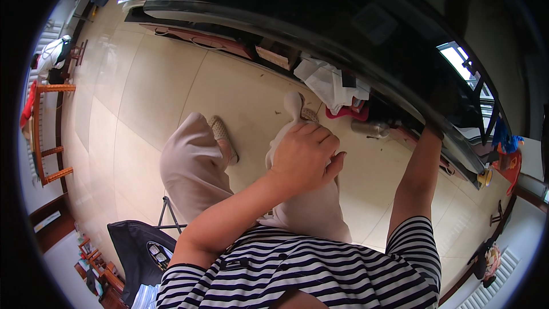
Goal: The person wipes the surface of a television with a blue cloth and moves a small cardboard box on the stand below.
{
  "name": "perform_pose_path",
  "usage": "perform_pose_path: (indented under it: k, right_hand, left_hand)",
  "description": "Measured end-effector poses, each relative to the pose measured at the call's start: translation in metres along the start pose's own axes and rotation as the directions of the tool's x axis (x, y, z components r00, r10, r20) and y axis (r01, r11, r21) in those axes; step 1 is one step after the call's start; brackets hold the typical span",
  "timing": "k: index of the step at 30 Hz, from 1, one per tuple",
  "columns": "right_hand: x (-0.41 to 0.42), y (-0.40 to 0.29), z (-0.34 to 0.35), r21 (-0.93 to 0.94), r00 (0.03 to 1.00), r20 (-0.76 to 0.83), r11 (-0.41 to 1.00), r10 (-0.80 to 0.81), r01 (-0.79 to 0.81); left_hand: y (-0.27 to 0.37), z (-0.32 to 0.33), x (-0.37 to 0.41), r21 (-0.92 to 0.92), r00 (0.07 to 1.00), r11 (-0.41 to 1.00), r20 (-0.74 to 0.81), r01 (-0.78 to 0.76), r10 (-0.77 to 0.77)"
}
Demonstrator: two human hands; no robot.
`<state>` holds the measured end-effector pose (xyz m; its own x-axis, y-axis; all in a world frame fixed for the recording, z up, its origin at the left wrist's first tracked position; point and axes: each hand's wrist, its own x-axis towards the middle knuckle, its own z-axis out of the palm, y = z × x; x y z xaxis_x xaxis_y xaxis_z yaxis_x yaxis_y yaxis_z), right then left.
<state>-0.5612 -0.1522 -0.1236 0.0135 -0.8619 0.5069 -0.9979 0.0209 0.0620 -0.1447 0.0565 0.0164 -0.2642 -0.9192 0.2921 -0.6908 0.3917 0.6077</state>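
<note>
My left hand [306, 154] rests over my right knee, fingers curled, back of the hand up; whether it grips anything inside the curl is hard to tell. My right forearm reaches up at the right and passes behind the lower edge of a large black television [300, 21], which hides the hand. Below the screen stands a low cabinet with drawers [206, 43]. White plastic bags [328, 81] and a pink tray [347, 114] stick out from its open middle part. A metallic cylinder [369, 129] lies beside them.
A folding chair with a black bag [137, 240] stands at lower left. A wooden chair frame [40, 137] is at the far left, and another person [51, 58] sits beyond it. A red stool [508, 165] stands at the right. Tiled floor [150, 64] lies around my feet.
</note>
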Motion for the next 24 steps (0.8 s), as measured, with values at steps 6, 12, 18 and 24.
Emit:
perform_pose_path:
  k: [6,12,18,24]
  right_hand:
    - [-0.044,0.020,0.009,-0.126,0.984,-0.077,0.981,-0.159,0.148]
    - [-0.098,-0.041,-0.051,0.252,0.997,-0.058,0.967,0.041,-0.025]
    - [-0.082,-0.030,-0.039,-0.339,0.848,0.500,0.941,0.176,0.004]
    - [-0.026,0.021,0.023,-0.133,0.991,-0.034,0.984,-0.127,0.122]
  left_hand:
    - [0.004,0.000,-0.002,0.023,1.000,1.000,0.018,-0.020,0.020]
    - [0.004,0.000,-0.018,0.049,0.998,0.999,-0.053,-0.022,0.025]
    - [0.001,0.003,-0.017,0.004,0.992,0.997,-0.105,-0.074,0.074]
    - [0.005,0.008,-0.002,-0.024,0.998,0.998,-0.032,-0.050,0.049]
